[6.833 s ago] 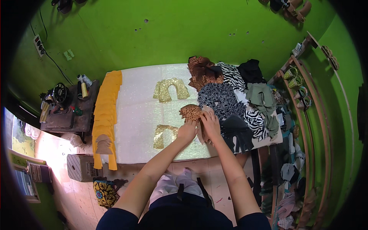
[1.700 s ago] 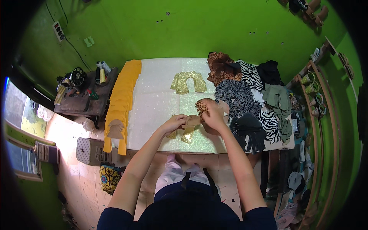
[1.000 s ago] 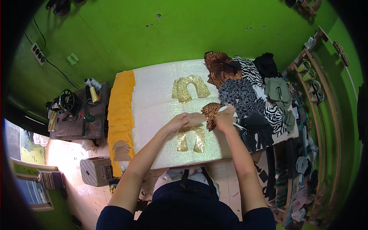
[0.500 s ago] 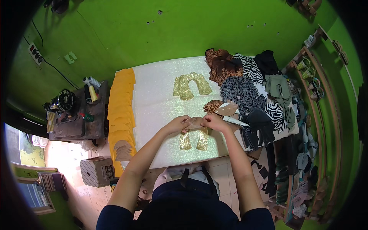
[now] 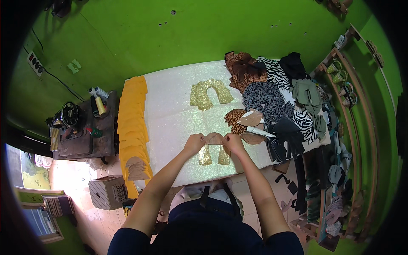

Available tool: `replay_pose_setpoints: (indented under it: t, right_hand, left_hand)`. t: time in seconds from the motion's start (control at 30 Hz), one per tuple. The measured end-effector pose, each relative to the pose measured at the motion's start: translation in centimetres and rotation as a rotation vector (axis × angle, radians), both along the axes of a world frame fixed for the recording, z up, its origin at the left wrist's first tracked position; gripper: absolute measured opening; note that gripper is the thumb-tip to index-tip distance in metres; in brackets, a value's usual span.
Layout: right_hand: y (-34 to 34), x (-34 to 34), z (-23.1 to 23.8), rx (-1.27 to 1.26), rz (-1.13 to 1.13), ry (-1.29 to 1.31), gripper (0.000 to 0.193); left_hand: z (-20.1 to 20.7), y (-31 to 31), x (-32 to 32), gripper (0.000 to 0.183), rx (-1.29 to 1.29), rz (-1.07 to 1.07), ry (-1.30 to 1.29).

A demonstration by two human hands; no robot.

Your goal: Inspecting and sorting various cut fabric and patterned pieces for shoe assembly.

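A tan-brown, half-round flat piece (image 5: 213, 138) is stretched between my two hands above the table. My left hand (image 5: 195, 143) pinches its left end, and my right hand (image 5: 233, 143) grips the right end, fingers closed on both sides. Just under it lies a glittery gold U-shaped piece (image 5: 205, 157); its two legs show, while the brown piece covers its upper curve. Farther back, several more gold U-shaped pieces (image 5: 204, 98) overlap on the pale shimmering sheet (image 5: 168, 114). Beside my right hand lie more brown cut pieces (image 5: 251, 138).
Overlapping yellow-orange pieces (image 5: 132, 114) line the table's left edge, with brown rounded pieces (image 5: 137, 169) on top. Leopard (image 5: 248, 72), zebra and dark cut pieces heap up at right. A sewing machine (image 5: 70, 114) stands left, a cardboard box (image 5: 107, 192) below, a wooden rack (image 5: 355, 123) right.
Both hands have come slightly closer to my body with the brown piece. My left hand has shifted outward to its left end, and more of the piece's face shows.
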State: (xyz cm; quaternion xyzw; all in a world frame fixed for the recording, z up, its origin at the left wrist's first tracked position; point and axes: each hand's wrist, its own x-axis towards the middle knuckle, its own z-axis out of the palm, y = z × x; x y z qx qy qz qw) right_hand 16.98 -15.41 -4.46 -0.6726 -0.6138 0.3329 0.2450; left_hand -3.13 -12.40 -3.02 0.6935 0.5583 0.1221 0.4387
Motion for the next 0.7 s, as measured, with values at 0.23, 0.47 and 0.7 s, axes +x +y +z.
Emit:
replay_pose_setpoints:
  t: [0.23, 0.47, 0.7]
  right_hand:
    - [0.1, -0.4, -0.3, -0.020, 0.001, -0.095, 0.019]
    - [0.4, -1.1, 1.4, -0.145, 0.012, -0.222, 0.023]
    - [-0.5, -0.3, 1.5, -0.058, 0.018, -0.308, 0.030]
  left_hand:
    - [0.8, 0.0, 0.2, 0.027, 0.042, -0.058, 0.208]
    - [0.9, -0.1, 0.6, 0.031, 0.015, -0.080, 0.387]
    - [0.6, -1.4, 0.8, 0.029, 0.239, -0.076, 0.368]
